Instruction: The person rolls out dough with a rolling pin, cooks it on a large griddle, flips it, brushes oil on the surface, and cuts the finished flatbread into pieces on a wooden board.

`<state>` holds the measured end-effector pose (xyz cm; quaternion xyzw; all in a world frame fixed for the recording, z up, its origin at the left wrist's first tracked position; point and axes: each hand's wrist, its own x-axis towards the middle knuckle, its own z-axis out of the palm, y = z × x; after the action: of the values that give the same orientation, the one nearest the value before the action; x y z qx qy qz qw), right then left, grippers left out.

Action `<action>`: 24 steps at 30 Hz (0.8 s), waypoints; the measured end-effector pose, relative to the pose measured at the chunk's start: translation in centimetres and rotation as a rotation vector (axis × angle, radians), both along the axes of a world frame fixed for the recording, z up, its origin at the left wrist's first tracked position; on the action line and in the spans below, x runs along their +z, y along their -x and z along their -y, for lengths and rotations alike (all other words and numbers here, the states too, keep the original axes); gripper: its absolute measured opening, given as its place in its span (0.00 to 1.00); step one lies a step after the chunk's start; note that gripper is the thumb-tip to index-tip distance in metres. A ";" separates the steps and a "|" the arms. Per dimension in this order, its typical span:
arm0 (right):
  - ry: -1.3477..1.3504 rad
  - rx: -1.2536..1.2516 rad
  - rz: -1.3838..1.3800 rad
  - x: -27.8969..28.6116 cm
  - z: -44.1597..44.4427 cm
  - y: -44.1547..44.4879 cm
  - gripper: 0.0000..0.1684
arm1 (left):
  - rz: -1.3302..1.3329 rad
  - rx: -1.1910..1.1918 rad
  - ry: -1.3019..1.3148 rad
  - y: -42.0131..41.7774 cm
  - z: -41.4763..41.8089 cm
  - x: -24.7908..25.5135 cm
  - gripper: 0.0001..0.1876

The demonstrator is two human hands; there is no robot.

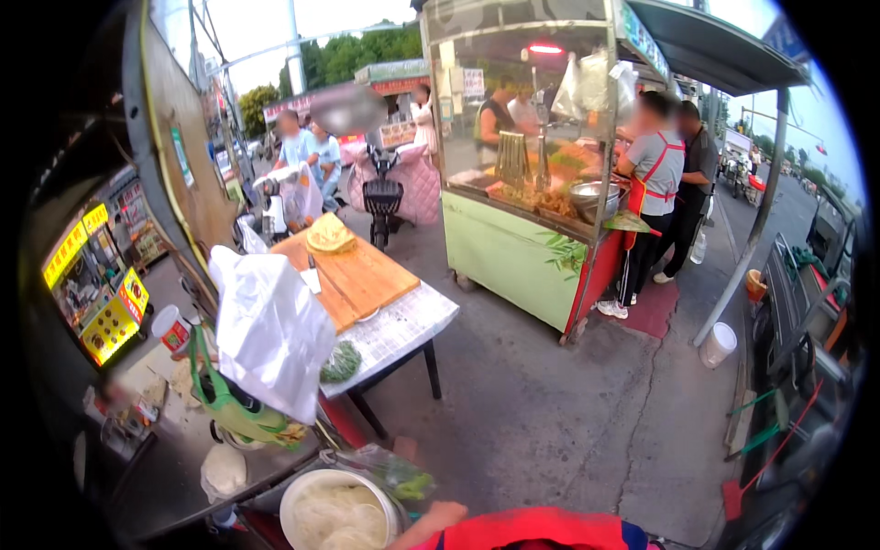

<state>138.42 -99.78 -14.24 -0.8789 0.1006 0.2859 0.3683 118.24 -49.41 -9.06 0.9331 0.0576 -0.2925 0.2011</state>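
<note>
At the bottom edge, what looks like my left hand point(443, 514) lies between a red garment and a white bucket point(402, 526); its fingers are not clear. Pale, soft dough point(337, 515) fills much of the bucket. My right hand is out of view. Behind the bucket lies a clear plastic bag with greens point(405, 481). A lump of dough point(223, 471) in thin plastic sits on the dark counter point(172, 474). Farther off, a wooden board point(371, 275) bears stacked flatbreads point(330, 235) and a wide-bladed knife point(311, 278); chopped greens point(342, 362) lie beside it.
A white plastic bag point(268, 323) and a green bag point(240, 412) hang over the counter's edge. The board's table point(405, 316) stands ahead. Beyond it is a glazed food cart point(515, 254), with two people point(656, 165) at its right side. A metal pole point(749, 234) rises at right.
</note>
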 end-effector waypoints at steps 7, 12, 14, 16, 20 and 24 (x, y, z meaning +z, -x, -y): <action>-0.053 0.130 -0.086 0.0 -10.7 -17.3 0.19 | 0.187 0.058 -0.090 -18.6 -6.9 6.7 0.19; -0.032 0.213 -0.158 -2.5 -18.3 -31.4 0.19 | 0.215 0.135 -0.118 -29.6 -13.9 4.0 0.18; -0.014 0.265 -0.177 -3.4 -21.8 -38.2 0.19 | 0.183 0.242 -0.095 -33.9 -16.6 2.4 0.15; 0.015 0.316 -0.179 -3.4 -25.6 -45.2 0.19 | 0.148 0.380 -0.056 -38.0 -19.1 0.2 0.13; 0.084 0.486 -0.161 -2.5 -33.7 -60.0 0.19 | 0.099 0.711 0.172 -44.9 -23.4 3.1 0.11; 0.201 0.848 0.021 -1.7 -43.2 -75.7 0.18 | 0.288 0.735 0.052 -50.3 -29.2 7.7 0.13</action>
<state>214.08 -56.58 -15.94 -0.8768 -0.2456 0.3918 0.1318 168.59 -20.22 -1.40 0.8763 0.3517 -0.0686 0.3220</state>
